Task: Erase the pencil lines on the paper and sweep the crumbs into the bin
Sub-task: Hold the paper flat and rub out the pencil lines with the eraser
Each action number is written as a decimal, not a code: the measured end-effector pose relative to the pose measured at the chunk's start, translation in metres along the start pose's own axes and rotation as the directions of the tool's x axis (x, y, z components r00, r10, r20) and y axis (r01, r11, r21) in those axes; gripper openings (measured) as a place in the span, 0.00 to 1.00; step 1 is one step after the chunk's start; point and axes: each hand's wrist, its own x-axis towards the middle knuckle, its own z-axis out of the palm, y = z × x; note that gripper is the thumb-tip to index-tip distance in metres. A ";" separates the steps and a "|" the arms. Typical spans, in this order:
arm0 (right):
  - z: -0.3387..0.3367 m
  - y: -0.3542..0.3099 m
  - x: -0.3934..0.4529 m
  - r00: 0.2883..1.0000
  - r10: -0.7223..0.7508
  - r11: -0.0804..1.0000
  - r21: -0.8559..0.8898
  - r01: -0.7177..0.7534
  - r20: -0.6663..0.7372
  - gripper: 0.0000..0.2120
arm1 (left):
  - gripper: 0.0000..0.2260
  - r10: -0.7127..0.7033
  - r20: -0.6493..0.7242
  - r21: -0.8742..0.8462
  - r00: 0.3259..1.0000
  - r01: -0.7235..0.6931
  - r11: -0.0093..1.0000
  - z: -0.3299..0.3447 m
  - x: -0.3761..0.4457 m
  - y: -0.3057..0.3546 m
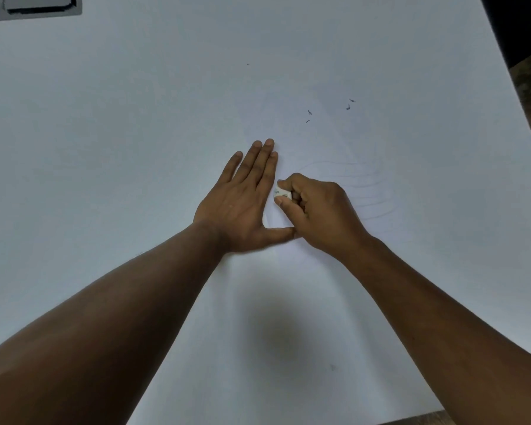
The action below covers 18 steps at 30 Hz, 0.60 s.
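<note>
A white sheet of paper (319, 286) lies on the white table, its edges hard to make out. My left hand (242, 200) presses flat on it, fingers together, thumb spread to the right. My right hand (319, 210) is closed on a small white eraser (282, 193), which touches the paper just right of my left fingers. Faint curved pencil lines (365, 185) run to the right of my right hand. Several dark eraser crumbs (348, 105) lie farther up the sheet. No bin is in view.
A grey and black device (40, 4) sits at the table's far left corner. The table's right edge (503, 56) borders a dark object and a brown floor. The near table edge (411, 420) shows at the bottom right.
</note>
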 end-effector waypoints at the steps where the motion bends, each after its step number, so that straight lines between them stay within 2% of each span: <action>1: 0.000 0.001 0.001 1.000 0.015 1.000 -0.008 -0.015 -0.001 0.10 | 0.55 -0.005 -0.002 -0.017 1.000 0.005 1.000 0.000 0.000 0.000; 4: -0.001 0.005 0.003 0.993 0.120 0.988 0.095 -0.118 -0.020 0.08 | 0.54 -0.027 -0.033 -0.076 0.999 0.025 0.997 0.000 -0.002 0.001; 7: -0.005 0.009 0.008 0.968 0.250 0.932 0.273 -0.237 -0.013 0.07 | 0.51 -0.045 -0.046 -0.033 0.998 0.043 0.999 0.002 -0.002 0.001; 9: -0.007 0.010 0.014 0.956 0.292 0.899 0.334 -0.283 0.022 0.06 | 0.51 -0.051 -0.029 -0.007 0.998 0.051 0.999 0.003 -0.002 0.001; 11: -0.006 0.009 0.017 0.963 0.270 0.925 0.276 -0.261 0.007 0.07 | 0.51 -0.054 -0.031 -0.005 0.998 0.054 0.999 0.003 -0.001 0.001; 14: -0.001 0.000 0.016 0.989 0.134 0.986 0.106 -0.127 -0.058 0.08 | 0.51 -0.054 -0.046 -0.004 0.998 0.053 0.999 0.003 -0.001 0.001; 18: 0.008 -0.007 0.010 0.999 -0.032 0.999 -0.025 0.031 -0.023 0.08 | 0.50 -0.041 -0.065 -0.008 0.997 0.041 0.999 0.004 -0.002 0.001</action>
